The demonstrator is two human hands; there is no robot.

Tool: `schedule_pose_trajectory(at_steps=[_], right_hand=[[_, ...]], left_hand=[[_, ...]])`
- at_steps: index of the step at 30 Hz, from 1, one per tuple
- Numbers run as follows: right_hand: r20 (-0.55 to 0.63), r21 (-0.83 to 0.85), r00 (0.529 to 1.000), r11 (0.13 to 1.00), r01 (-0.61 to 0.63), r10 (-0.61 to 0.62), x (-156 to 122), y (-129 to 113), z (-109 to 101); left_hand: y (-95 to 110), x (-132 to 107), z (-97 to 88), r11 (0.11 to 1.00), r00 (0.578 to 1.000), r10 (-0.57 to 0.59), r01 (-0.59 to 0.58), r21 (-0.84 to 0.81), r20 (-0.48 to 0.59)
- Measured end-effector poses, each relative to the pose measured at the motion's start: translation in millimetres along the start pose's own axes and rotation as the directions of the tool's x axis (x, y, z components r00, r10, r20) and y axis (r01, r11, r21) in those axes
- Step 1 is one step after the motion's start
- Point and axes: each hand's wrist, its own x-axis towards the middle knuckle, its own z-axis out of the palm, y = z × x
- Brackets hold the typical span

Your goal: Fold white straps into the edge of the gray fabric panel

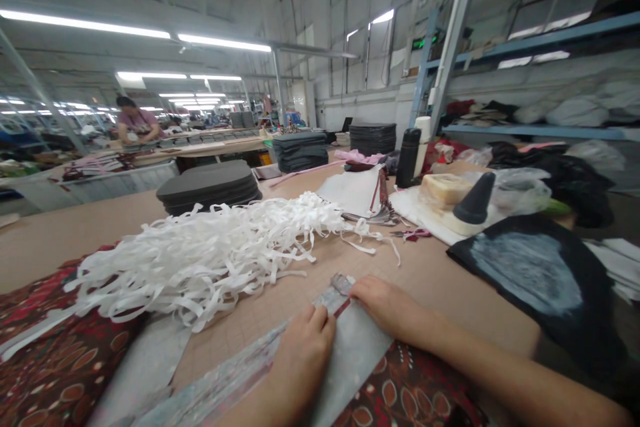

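Observation:
A long pale, speckled strip (240,353) runs diagonally across the table toward me, its exact kind blurred. My left hand (306,345) presses on it with curled fingers held close together. At its far end, my right hand (383,303) pinches the corner beside a crumpled greyish bit (341,283). Under both hands lies a light grey sheet (357,347), its edge over dark brown fabric (400,390) with a leaf print. Just beyond is a big heap of white ribbon strips (220,257). The fingertips of my right hand are partly hidden.
Dark grey stacked pads (210,185) sit behind the ribbons. Pink-handled scissors (414,235) lie to the right, near a black cone (476,200) and a black bottle (409,157). A black cloth (530,267) with a whitish patch hangs at right. A co-worker (136,123) stands far left.

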Motion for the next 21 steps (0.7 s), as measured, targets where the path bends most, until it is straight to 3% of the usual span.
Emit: schedule_pose_trajectory(at_steps=[5, 10, 15, 21], right_hand=[[0.032, -0.07, 0.995, 0.993, 0.093, -0.091, -2, -3, -3], [0.035, -0.098, 0.997, 0.992, 0.076, -0.073, -3, -8, -3], [0.067, -0.114, 0.989, 0.983, 0.141, -0.134, -7, -10, -8], [0.098, -0.089, 0.988, 0.988, 0.126, -0.117, 5, -23, -15]], left_hand=[[3, -4, -6.3, 0.999, 0.999, 0.001, -0.003, 0.051, 0.043], [-3, -19, -11.7, 0.998, 0.997, -0.047, 0.046, 0.033, 0.054], [-12, -45, -14.3, 0.996, 0.995, -0.091, 0.091, -0.006, 0.036], [-32, -85, -13.8, 0.972, 0.977, -0.211, 0.214, -0.095, 0.037]])
